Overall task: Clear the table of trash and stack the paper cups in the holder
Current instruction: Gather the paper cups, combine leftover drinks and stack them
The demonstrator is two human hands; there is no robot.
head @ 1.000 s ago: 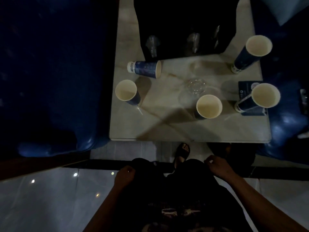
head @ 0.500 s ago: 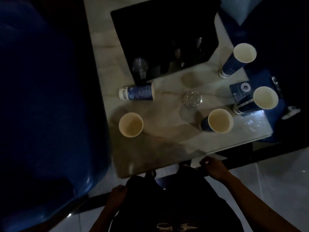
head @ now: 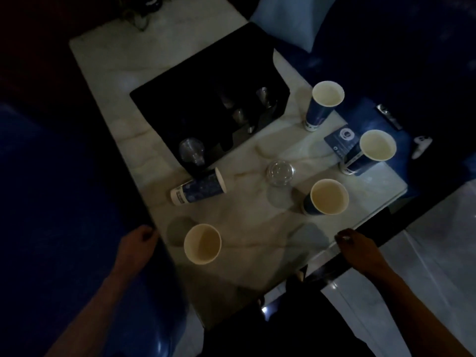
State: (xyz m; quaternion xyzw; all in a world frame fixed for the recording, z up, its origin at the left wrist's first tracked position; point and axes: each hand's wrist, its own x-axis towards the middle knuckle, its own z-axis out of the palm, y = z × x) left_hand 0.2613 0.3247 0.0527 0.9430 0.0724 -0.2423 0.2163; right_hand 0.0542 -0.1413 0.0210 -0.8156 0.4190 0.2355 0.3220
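Two hands, fingers loosely curled, holding nothing: left hand at the marble worktop edge, right hand at its near corner. Four paper cups upright, one tipped cup beside the black holder; clear lid mid-worktop.

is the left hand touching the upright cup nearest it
Apart. The head view shows a strip of bare table between the left hand and the nearest upright cup.
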